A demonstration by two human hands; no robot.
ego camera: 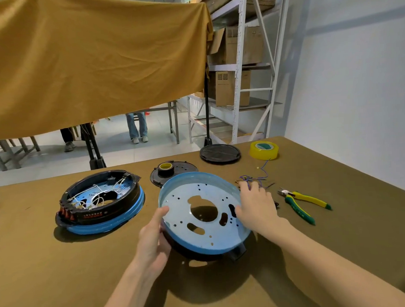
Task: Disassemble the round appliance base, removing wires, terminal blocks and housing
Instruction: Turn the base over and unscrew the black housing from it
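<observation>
**Stripped base lifted off the table: a few ways this could bite**

Head view, the only one here. The person is holding the stripped round base [203, 212] tilted up off the table [63, 275], near the middle, its near edge low and its far edge raised. It's a blue pan with a black ring underneath, and no wires are showing inside, just holes and cutouts.

The left hand [154, 239] is curling round the left rim, thumb hooked over the blue lip and fingers under it. The right hand [257, 206] is wrapping the right rim, thumb inside the pan and fingers over the edge, so both are gripping it.

What I'd be worrying about:
- Those punched cutouts are probably sharp sheet metal, and the right thumb is sitting just beside one. A slip could mean a cut.
- If the black ring is only clipped on, it might be ready to drop out once the pan is tipped further.
- The loose purple wires [256, 177] are lying just past the right hand, with the yellow and green pliers [303, 202] to the right. Swinging the base that way could be dragging them off.
- The second base [101, 201], to the left, is sitting with its wiring in place, so there's more to strip.
</observation>
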